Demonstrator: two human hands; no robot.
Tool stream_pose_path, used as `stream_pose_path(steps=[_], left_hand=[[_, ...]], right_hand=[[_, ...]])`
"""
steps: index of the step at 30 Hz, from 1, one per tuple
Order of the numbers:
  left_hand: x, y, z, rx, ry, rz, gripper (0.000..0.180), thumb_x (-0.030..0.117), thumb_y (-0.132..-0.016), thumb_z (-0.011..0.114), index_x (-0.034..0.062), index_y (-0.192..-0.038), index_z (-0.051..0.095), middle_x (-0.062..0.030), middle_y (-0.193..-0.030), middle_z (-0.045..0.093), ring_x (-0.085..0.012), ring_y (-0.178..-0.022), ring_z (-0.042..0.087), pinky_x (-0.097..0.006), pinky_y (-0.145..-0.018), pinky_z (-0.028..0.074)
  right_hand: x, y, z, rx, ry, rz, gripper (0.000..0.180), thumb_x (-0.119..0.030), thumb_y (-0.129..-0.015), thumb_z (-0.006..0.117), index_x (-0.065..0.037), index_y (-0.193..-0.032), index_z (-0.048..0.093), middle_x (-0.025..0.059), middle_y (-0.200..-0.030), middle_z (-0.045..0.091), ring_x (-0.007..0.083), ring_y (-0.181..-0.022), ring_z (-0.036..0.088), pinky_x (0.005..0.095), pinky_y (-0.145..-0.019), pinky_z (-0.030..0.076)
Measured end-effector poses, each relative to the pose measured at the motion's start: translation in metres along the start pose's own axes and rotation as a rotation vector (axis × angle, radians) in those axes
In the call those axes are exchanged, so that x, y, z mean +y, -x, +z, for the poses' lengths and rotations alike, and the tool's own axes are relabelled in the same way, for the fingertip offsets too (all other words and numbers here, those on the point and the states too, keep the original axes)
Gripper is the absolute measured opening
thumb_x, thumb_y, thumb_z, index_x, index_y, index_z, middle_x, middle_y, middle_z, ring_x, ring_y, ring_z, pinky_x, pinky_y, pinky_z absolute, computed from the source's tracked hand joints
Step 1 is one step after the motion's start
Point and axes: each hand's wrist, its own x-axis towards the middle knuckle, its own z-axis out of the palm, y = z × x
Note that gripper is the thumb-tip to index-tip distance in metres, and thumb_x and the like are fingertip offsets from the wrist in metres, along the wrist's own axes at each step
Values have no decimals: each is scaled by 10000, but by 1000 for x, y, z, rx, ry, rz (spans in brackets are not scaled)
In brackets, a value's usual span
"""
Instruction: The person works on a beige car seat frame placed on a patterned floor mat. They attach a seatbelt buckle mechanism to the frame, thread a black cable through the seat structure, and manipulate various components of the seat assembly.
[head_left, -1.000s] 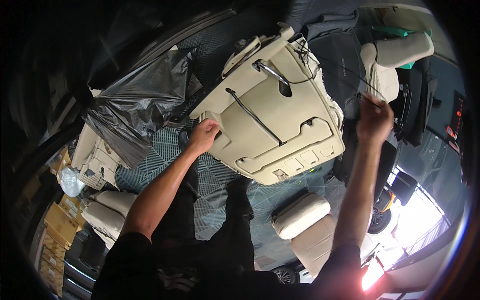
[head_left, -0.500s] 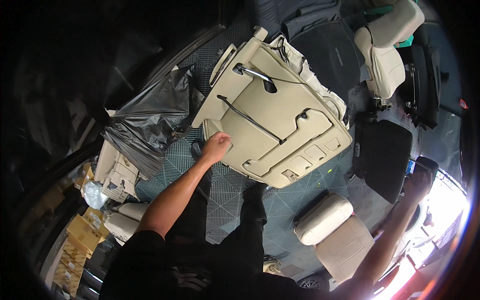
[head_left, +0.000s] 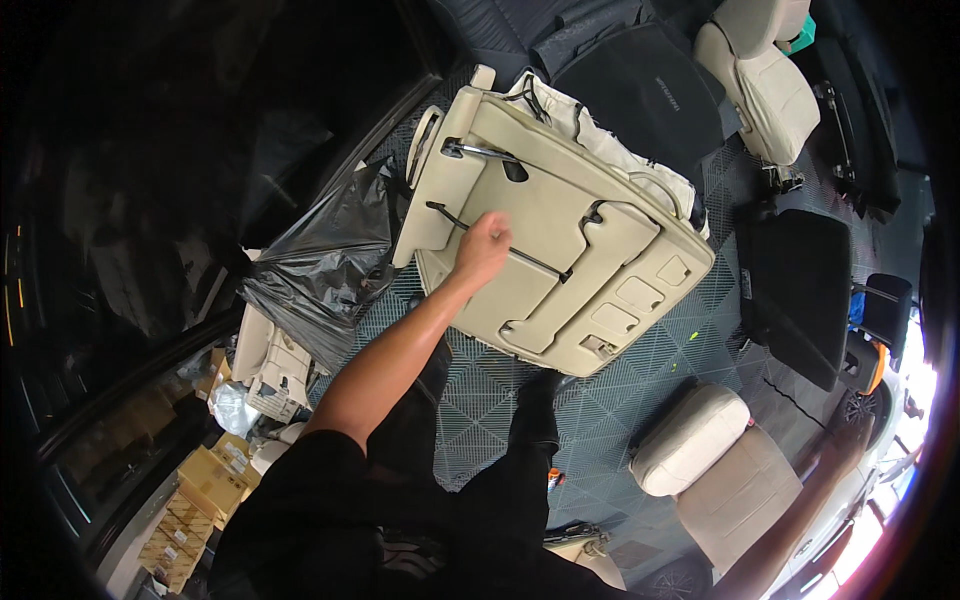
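Note:
A large beige car seat part (head_left: 625, 230) with moulded panels, dark brackets and a chrome bar stands in front of me. Over its panel, across the black strap (head_left: 535, 262), is my left hand (head_left: 484, 246), its fingers curled and slightly blurred. Whether anything lies inside them is hidden. My right hand (head_left: 852, 442) is stretched out to the far right, dim near the picture's rim. Its fingers look closed on one end of a thin black cord (head_left: 796, 402), which slants away over the floor.
A pale seat cushion (head_left: 690, 440) joins a beige backrest (head_left: 742, 498) at lower right. Dark seat pads (head_left: 795, 295) stand beyond. Black plastic sheeting (head_left: 320, 245) and cardboard boxes (head_left: 215, 475) are at left. Another beige seat (head_left: 770, 105) is at far right.
My left hand has moved from the seat part's near left edge up and right over its panel. My right hand has come down from a dark padded object, and the thin black cord now shows.

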Motion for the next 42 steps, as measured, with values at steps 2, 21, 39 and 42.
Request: stream_pose_path(steps=[2,21,39,42], left_hand=[[43,0,-3,155,-120,176,305,143,-909,576,62,-1202,600,-148,-1123,654,-295,-1021,628,-371,-896,500],[120,-115,-103,1,-170,277,293,285,-993,557,10,-958,654,-16,-776,619,-98,-680,563,-280,-662,498],[119,-162,-112,125,-447,510,529,369,-934,604,38,-1338,521,-131,-1146,671,-224,-883,671,-331,-815,523],[91,-175,-132,-73,-364,242,478,222,-930,563,-7,-1344,500,-134,-1092,671,-178,-773,659,-295,-701,533]], right_hand=[[18,55,59,68,-167,123,465,-50,-875,525,56,-1327,500,207,-1210,615,231,-1011,618,324,-834,517],[-85,164,215,-167,-376,342,221,-301,-970,632,-86,-927,607,-105,-561,291,-4,-464,221,211,-423,148],[-250,348,673,-1092,-629,433,544,-171,-897,557,-34,-1410,440,115,-955,693,151,-644,602,288,-598,479],[-289,385,745,-1029,-978,756,680,-89,-872,554,-53,-1496,289,95,-903,660,118,-564,521,277,-492,400]])
